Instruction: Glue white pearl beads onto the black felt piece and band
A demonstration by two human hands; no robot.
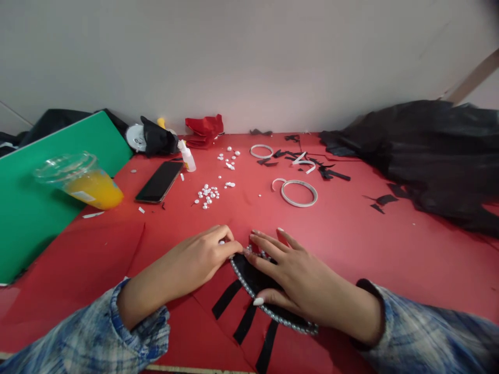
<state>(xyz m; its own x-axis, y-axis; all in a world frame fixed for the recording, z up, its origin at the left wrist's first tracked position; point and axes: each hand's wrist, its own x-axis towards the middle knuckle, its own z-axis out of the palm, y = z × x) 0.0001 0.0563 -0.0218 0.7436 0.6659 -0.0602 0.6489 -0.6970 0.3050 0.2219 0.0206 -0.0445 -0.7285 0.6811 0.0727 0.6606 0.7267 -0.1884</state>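
This looks like a home craft corner rather than a workshop: a table covered in red paper [390, 244] pushed against a plain wall, strewn with loose pearl beads [208, 195], tape rings [299, 192], black paper scraps [329, 171] and a small glue bottle [187, 156]. A phone [159, 182] and a cup of orange drink [83, 182] sit alongside.

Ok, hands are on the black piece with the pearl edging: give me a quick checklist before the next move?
1. Right hand pressing flat on the black piece: ok.
2. Left hand fingertips at the pearl trim's top end: ok.
3. Pearl pinched in left fingertips: cannot tell.
4. Loose pearls lying beyond the hands: ok.
5. Glue bottle upright near the phone: ok.
6. Tilted juice cup on the green board: not ok.
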